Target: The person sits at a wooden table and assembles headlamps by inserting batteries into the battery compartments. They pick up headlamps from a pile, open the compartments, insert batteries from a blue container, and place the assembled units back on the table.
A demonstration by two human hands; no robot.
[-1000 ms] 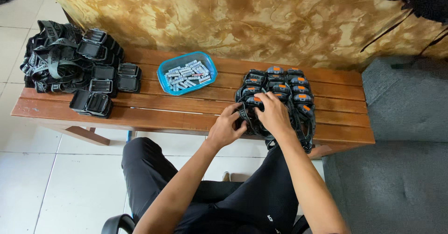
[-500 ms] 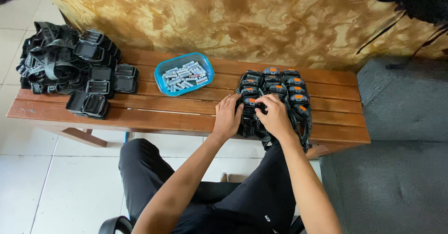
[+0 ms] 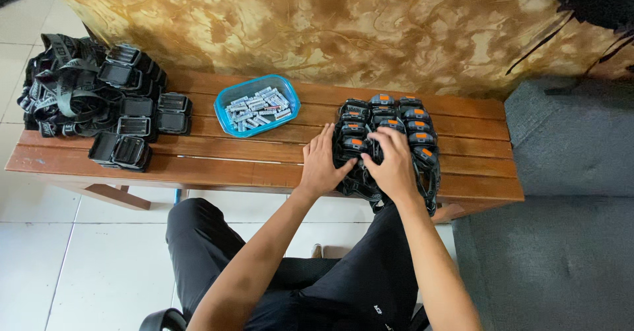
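Cluster of black headlamps with orange buttons (image 3: pixel 396 123), packed in rows on the right part of the slatted wooden table (image 3: pixel 264 156), straps trailing over the near edge. Left hand (image 3: pixel 321 162) laid flat against the cluster's left side, fingers spread and loose, gripping nothing. Right hand (image 3: pixel 393 162) resting on the near headlamps, fingers curled over them; whether closed around one, cannot tell. Farther left, near the table's middle, a blue plastic tray (image 3: pixel 223 103) filled with small batteries (image 3: pixel 257 106). At the far left end, well apart from the hands, a heap of black headlamps with open backs and tangled straps (image 3: pixel 86 100). Behind the table, a mottled yellow-brown wall (image 3: pixel 317 27); to the right, a grey sofa (image 3: pixel 568 172); below, white floor tiles (image 3: pixel 79 265).
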